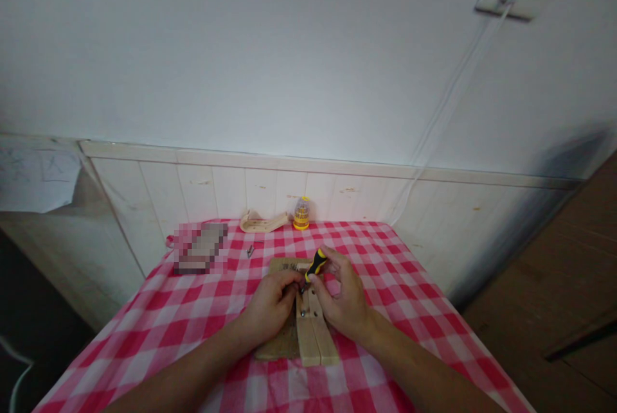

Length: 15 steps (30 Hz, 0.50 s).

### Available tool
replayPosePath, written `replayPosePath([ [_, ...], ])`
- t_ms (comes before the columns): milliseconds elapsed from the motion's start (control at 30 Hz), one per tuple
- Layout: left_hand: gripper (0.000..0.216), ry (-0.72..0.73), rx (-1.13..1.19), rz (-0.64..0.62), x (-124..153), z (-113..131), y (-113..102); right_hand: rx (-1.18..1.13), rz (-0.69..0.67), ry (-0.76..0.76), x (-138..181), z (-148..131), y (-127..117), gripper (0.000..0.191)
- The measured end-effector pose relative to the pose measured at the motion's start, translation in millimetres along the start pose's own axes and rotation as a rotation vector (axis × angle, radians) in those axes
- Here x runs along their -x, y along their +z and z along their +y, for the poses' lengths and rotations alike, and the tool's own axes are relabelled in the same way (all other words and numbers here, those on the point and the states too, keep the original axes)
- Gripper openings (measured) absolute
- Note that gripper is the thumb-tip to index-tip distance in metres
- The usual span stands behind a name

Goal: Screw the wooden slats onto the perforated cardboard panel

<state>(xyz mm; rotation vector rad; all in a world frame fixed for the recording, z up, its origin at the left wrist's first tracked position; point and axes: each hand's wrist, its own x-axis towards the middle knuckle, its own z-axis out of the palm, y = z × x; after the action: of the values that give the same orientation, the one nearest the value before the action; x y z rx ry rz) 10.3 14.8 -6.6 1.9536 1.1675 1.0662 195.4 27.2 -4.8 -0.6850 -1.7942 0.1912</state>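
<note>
My right hand (344, 294) is closed round the yellow-and-black handle of a screwdriver (316, 265), which slants down toward two pale wooden strips (318, 342) lying side by side. At the screwdriver's lower end, the fingertips of my left hand (272, 304) are pinched together over the wood. What they hold, if anything, is too small and hidden to make out. Dark screws or holes show in the strips just below the fingers. Under the strips lies a brown cardboard piece (277, 349) with printing near its far edge.
A red-and-white checked cloth (390, 336) covers the table. Toward the back stand a curved wooden piece (263, 225) and a yellow-capped bit container (301, 214). Small metal parts (250, 250) lie left of centre, near a blurred-out rectangular object (202, 249). A white wall (270, 79) closes the far side.
</note>
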Motion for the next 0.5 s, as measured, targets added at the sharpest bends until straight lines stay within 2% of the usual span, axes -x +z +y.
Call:
replayPosePath([
  [133,0.020,0.034,0.009,0.062,2,3,0,-0.023,0.067,0.017,-2,-6,-4,0.057],
  [233,0.015,0.047,0.028,0.089,3,5,-3,-0.121,0.106,0.047,-4,-14,-7,0.057],
  [333,0.014,0.100,0.083,0.003,5,7,-8,-0.184,0.044,0.049,-1,-20,-7,0.058],
  [500,0.009,0.188,0.106,-0.159,7,10,-15,-0.126,0.016,-0.010,7,-20,-6,0.061],
])
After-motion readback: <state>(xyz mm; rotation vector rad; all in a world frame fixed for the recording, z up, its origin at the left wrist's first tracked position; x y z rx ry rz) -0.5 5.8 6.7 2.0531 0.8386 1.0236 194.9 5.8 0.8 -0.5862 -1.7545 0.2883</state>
